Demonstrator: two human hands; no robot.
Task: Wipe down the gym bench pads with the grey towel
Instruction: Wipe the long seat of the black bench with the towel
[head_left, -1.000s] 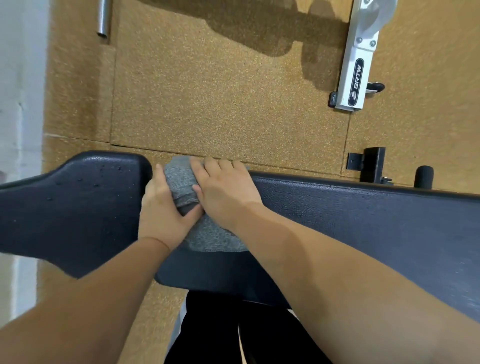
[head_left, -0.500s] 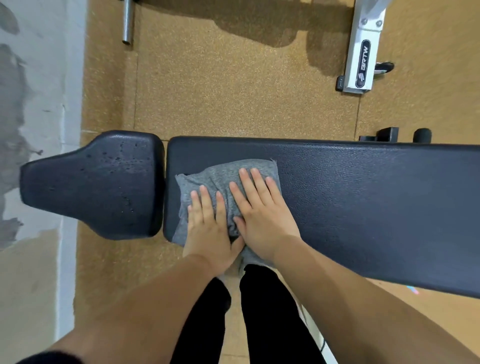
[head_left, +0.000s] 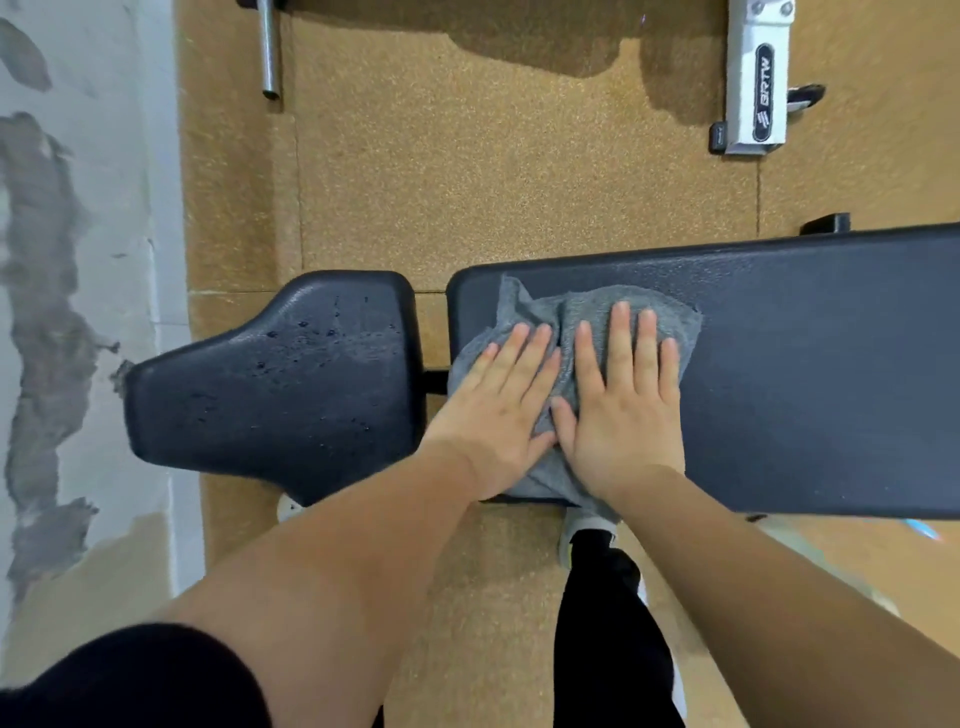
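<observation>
**Two flat hands press a grey towel onto a gym bench pad**

Seen from above, a person leans over a black gym bench that runs left to right across the middle of the scene. The long pad (head_left: 779, 374) fills the right side. A shorter seat pad (head_left: 291, 384) sits to its left, with a narrow gap between them, and it narrows toward its left end. Small droplets or specks dot the seat pad, though the view is too soft to tell which.

A grey towel (head_left: 561, 322) lies crumpled on the left end of the long pad, its near edge hanging just over the pad's near side. The left hand (head_left: 498, 410) rests on the towel's left part with fingers straight and spread, palm down. The right hand (head_left: 623, 410) lies flat just beside it, fingers straight and pointing away. The two thumbs are almost touching. Neither hand curls around the cloth.

Tan speckled floor mats (head_left: 493, 182) lie beneath the bench. A white machine frame (head_left: 753, 78) stands at far right, a metal bar (head_left: 270, 52) at far left. A patchy grey wall (head_left: 62, 260) runs along the left. Black trousers (head_left: 608, 634) show near the bottom.
</observation>
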